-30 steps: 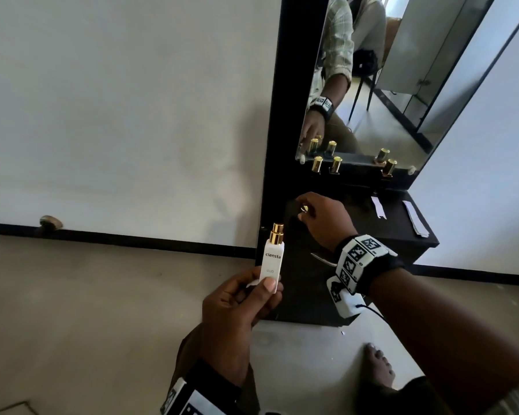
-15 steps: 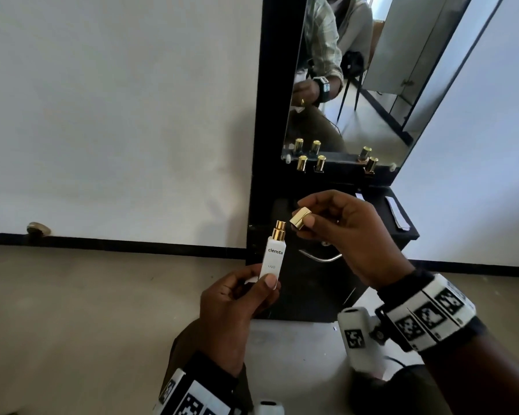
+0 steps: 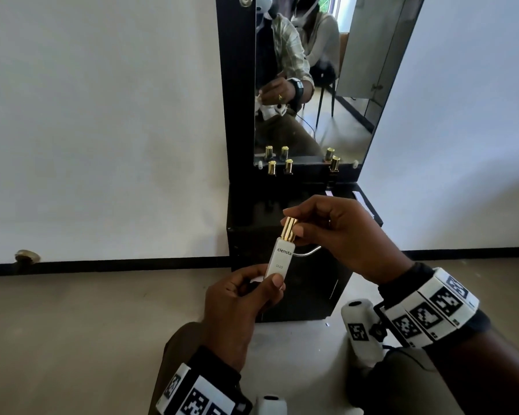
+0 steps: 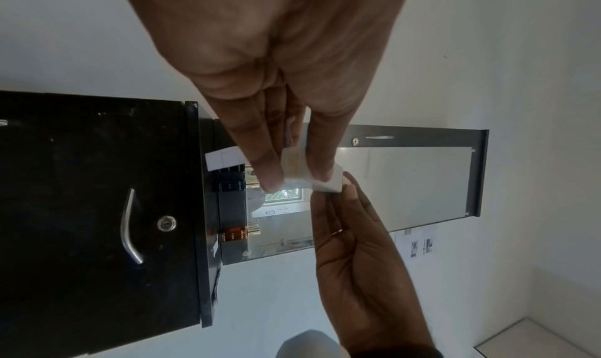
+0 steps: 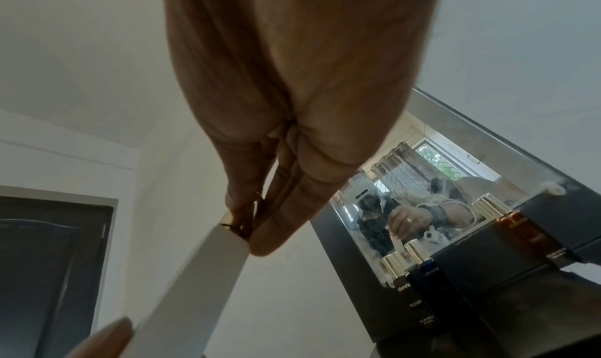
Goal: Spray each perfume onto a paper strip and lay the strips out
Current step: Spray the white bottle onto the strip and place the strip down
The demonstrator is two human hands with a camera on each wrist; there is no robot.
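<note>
A white perfume bottle [image 3: 280, 260] marked "clensta" stands upright in front of me. My left hand [image 3: 267, 279] grips its lower end between thumb and fingers. Its gold cap [image 3: 289, 229] sits over the top of the bottle, and my right hand [image 3: 292, 223] pinches that cap from above. The right wrist view shows the gold cap [image 5: 227, 220] meeting the white bottle [image 5: 201, 273] at my fingertips. Two paper strips [image 3: 360, 199] lie on the black cabinet top, mostly hidden behind my right hand. In the left wrist view one strip [image 4: 226, 159] lies near the shelf bottles.
A black cabinet [image 3: 297, 289] with a metal door handle [image 4: 128, 224] and a tall mirror [image 3: 312, 85] stands against the white wall. Three gold-capped bottles [image 3: 289, 166] stand at the mirror's foot: two dark ones [image 5: 419, 286] and an amber one [image 5: 520, 227]. Bare floor lies to the left.
My right hand brought the gold cap from the cabinet top to the bottle; the cap now sits over the nozzle. My view has tilted up the mirror.
</note>
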